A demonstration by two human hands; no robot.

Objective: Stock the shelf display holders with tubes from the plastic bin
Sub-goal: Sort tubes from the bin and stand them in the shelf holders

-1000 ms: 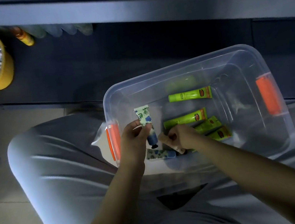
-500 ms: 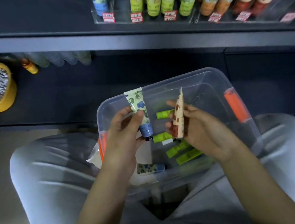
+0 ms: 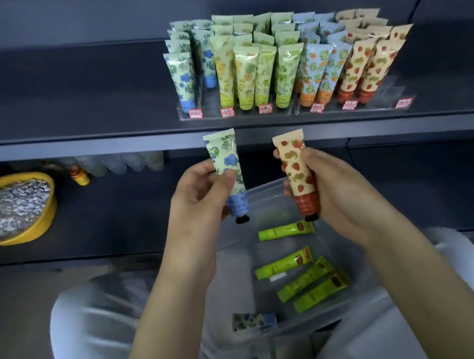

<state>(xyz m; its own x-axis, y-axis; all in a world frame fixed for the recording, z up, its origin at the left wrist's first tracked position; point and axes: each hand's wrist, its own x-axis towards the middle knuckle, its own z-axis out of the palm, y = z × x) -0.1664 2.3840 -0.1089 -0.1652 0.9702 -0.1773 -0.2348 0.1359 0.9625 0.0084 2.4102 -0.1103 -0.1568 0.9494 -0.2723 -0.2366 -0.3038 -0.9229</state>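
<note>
My left hand (image 3: pixel 198 198) grips a blue-flower tube (image 3: pixel 225 162) upright, cap down. A strawberry-print tube (image 3: pixel 296 169) stands upright in the grip of my right hand (image 3: pixel 335 191). Both are raised above the clear plastic bin (image 3: pixel 266 193) on my lap. In the bin lie several green tubes (image 3: pixel 285 230) and one blue-flower tube (image 3: pixel 253 320). Clear display holders (image 3: pixel 210 105) on the shelf above hold rows of patterned tubes (image 3: pixel 281 59), blue-flower ones at the left and strawberry ones at the right.
The dark shelf edge (image 3: pixel 97 141) runs across just above my hands. On the lower shelf at the left sit a yellow bowl of pebbles (image 3: pixel 6 211) and small bottles (image 3: pixel 80 175). My light trousers (image 3: pixel 103 327) fill the bottom of the view.
Both hands have lifted out of the bin toward the shelf. The right hand took a strawberry tube and turned it to face me. The view tilted up, showing the stocked holders.
</note>
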